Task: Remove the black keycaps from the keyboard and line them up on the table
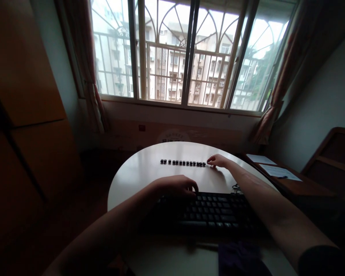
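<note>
A row of several small black keycaps [183, 163] lies across the white round table [138, 168]. At the row's right end, my right hand [217, 161] is closed in a pinch on one dark keycap [208, 161], low over the tabletop. Nearer to me is a black keyboard [215, 209], partly covered by my left hand and forearm. My left hand [179, 185] rests over its upper left part, fingers bent and apart, with the index finger arched down to the top keys. Nothing shows in that hand; its other fingertips are hidden.
A cable [235, 187] loops behind the keyboard, beside my right forearm. Dark purple cloth [241, 258] lies at the table's near side. Right of the table, papers [278, 171] and a pen lie on a brown surface. A barred window [186, 57] stands beyond.
</note>
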